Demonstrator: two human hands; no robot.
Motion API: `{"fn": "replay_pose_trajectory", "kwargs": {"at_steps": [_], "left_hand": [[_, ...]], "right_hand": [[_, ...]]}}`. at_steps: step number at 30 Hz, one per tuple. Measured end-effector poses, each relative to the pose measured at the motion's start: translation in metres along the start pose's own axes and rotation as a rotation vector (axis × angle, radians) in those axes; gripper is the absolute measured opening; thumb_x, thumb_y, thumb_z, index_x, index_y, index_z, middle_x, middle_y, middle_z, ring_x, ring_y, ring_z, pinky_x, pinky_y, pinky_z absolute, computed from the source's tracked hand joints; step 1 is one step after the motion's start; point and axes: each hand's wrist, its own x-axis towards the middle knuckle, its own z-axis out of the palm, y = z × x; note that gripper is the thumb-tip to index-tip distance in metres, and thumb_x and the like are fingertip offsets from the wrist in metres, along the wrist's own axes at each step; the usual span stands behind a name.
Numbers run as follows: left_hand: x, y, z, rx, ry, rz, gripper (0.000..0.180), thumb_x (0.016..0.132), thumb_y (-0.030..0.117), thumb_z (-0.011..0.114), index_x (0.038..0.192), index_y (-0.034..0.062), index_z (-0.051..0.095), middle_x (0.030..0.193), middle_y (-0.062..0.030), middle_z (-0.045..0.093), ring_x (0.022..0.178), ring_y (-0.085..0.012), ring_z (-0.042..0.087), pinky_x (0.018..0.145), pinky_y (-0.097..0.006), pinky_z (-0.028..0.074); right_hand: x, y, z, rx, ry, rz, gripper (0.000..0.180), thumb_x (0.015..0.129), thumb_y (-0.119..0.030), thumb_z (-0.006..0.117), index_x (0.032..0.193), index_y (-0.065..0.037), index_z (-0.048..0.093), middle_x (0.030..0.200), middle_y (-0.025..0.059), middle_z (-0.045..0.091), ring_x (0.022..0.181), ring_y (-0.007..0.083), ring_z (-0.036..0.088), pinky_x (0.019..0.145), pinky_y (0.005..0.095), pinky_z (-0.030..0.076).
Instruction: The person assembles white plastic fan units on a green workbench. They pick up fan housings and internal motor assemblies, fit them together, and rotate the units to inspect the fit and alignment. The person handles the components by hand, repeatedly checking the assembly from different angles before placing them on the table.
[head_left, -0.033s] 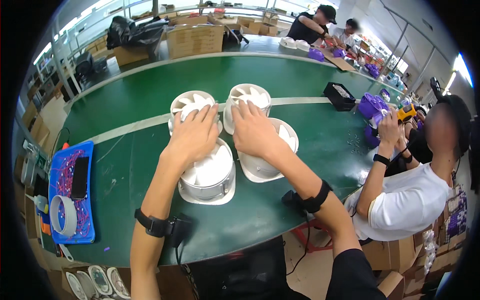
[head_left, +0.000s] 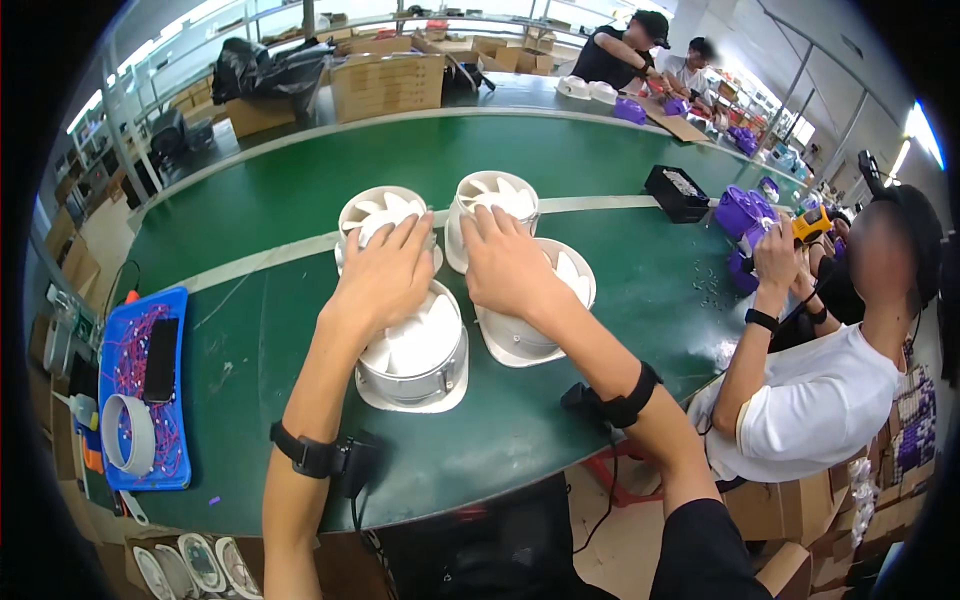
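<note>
Several round white fan housings with white blades stand in two rows on the green table. My left hand lies over the near rim of the far left fan, fingers stretched out and a little apart. Below its wrist stands the near left fan, partly covered by my arm. My right hand rests its extended fingers on the far right fan. Under my right wrist and forearm is the near right fan, its blades partly hidden. Neither hand is closed round anything.
At left, a blue tray holds thin red wires, a black phone-like slab and a white ring. A black bin and purple housings lie at right, where a co-worker holds a yellow tool. Cardboard boxes stand behind.
</note>
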Motion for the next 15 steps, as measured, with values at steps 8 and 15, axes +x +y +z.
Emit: {"fn": "replay_pose_trajectory", "kwargs": {"at_steps": [8,15], "left_hand": [[0.011,0.03,0.013,-0.004,0.07,0.061,0.055,0.097,0.029,0.035,0.148,0.0075,0.037,0.149,-0.0128,0.045,0.133,-0.032,0.045,0.113,-0.059,0.023],[0.069,0.076,0.028,0.0,-0.038,0.069,0.057,0.098,0.032,0.035,0.15,0.0088,0.035,0.15,-0.0106,0.043,0.135,-0.0318,0.044,0.11,-0.066,0.023]], "right_hand": [[-0.025,0.031,0.001,-0.047,0.034,0.174,0.064,0.08,-0.018,0.058,0.137,0.005,0.045,0.139,0.0275,0.045,0.128,0.0462,0.046,0.105,0.0579,0.038],[-0.045,0.086,-0.003,-0.044,-0.045,0.282,0.064,0.081,-0.022,0.056,0.14,0.001,0.046,0.142,0.0264,0.046,0.132,0.0468,0.043,0.111,0.055,0.034]]}}
